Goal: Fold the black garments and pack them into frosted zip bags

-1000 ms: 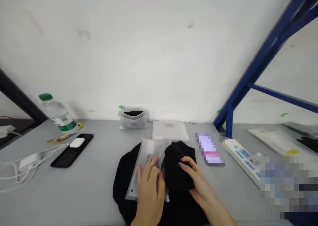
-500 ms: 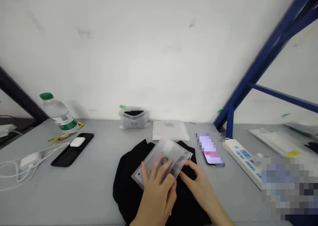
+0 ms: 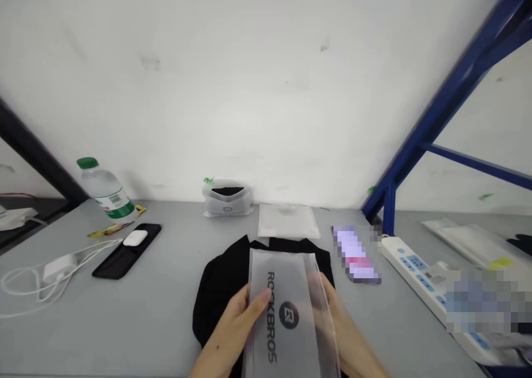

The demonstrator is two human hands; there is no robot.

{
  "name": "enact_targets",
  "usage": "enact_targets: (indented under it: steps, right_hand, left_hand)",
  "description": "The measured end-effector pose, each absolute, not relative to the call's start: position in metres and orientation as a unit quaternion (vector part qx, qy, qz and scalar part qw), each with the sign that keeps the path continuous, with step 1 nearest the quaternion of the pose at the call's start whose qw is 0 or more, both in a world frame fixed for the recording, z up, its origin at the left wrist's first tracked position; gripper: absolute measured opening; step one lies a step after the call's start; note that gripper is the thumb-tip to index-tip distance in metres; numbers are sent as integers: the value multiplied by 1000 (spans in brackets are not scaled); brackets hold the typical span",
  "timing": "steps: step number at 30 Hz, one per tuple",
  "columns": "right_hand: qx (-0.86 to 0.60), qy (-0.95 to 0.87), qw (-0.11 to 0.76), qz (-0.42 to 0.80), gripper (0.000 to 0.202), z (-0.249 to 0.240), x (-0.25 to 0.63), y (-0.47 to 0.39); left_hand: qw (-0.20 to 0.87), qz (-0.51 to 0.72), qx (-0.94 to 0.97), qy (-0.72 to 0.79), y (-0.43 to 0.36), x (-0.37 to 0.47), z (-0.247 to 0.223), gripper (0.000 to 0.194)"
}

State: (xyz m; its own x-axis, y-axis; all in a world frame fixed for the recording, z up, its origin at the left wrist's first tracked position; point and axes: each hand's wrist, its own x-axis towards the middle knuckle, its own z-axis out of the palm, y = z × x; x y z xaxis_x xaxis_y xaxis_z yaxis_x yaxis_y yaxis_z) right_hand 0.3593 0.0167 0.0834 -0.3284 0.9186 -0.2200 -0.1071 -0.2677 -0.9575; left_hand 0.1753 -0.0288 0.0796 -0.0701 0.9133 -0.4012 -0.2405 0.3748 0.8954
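Observation:
A frosted plastic bag [image 3: 297,342] with black ROCKBROS lettering and a round logo is held up in front of me, its printed side facing me. My left hand [image 3: 239,320] grips its left edge, thumb pressed on the front. At the right edge is my right hand [image 3: 332,317], closed about that side; its fingers are blurred and seen partly through the clear plastic. Whether they are inside or behind the bag I cannot tell. Black folded cloth [image 3: 218,289] lies on the table below, largely covered by the bag and hands.
Against the wall stand a frosted pouch [image 3: 228,203] with black content and a flat white packet [image 3: 288,221]. On the left are a bottle [image 3: 110,192], a black phone [image 3: 112,259], a white earphone case [image 3: 135,238] and cables. A lit phone [image 3: 355,256] and a power strip [image 3: 419,275] lie right.
The bag has turned from slanted over the cloth to upright, nearer me. My left hand went from spread over its front to gripping its left edge; my right hand stays at its right side.

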Motion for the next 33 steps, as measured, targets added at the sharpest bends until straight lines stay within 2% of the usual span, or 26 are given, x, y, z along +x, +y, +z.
enact_targets:
  steps: [2, 5, 9, 10, 11, 12, 14, 15, 17, 22, 26, 31, 33]
  right_hand:
    - [-399, -538, 349, 656, 41, 91, 359, 16]
    - [-404, -568, 316, 644, 31, 93, 362, 16]
    - [-494, -576, 412, 504, 38, 87, 371, 25]
    - [-496, -589, 415, 485, 46, 87, 371, 29]
    - [-484, -609, 393, 490, 51, 89, 369, 33]
    - [-462, -633, 358, 508, 44, 91, 364, 39]
    - [-411, -678, 298, 532, 19, 98, 350, 51]
    - [-392, -695, 292, 527, 22, 103, 341, 59]
    - [-371, -718, 314, 498, 27, 113, 320, 77]
    - [-301, -721, 372, 500, 15, 133, 259, 138]
    - [-325, -709, 327, 534, 9, 123, 218, 183]
    - [-390, -698, 310, 514, 11, 91, 197, 205]
    - [-419, -691, 333, 486, 23, 87, 201, 201]
  left_hand:
    - [660, 465, 197, 556, -31, 181, 76, 53]
    - [649, 507, 80, 561, -33, 190, 68, 57]
    - [610, 606, 7, 510, -29, 184, 59, 56]
    - [598, 633, 5, 492, -28, 180, 58, 55]
    - [589, 656, 11, 472, -26, 177, 57, 53]
    - [582, 676, 22, 452, -25, 173, 56, 53]
    - [570, 708, 54, 413, -22, 167, 53, 53]
    - [562, 722, 68, 399, -21, 163, 51, 53]
    - [547, 741, 85, 380, -22, 157, 47, 54]
    - [551, 739, 113, 371, -39, 145, 33, 53]
    - [551, 711, 162, 407, -61, 143, 25, 51]
    - [423, 657, 309, 543, -83, 145, 23, 39]
    - [356, 584, 426, 592, -87, 139, 23, 33]
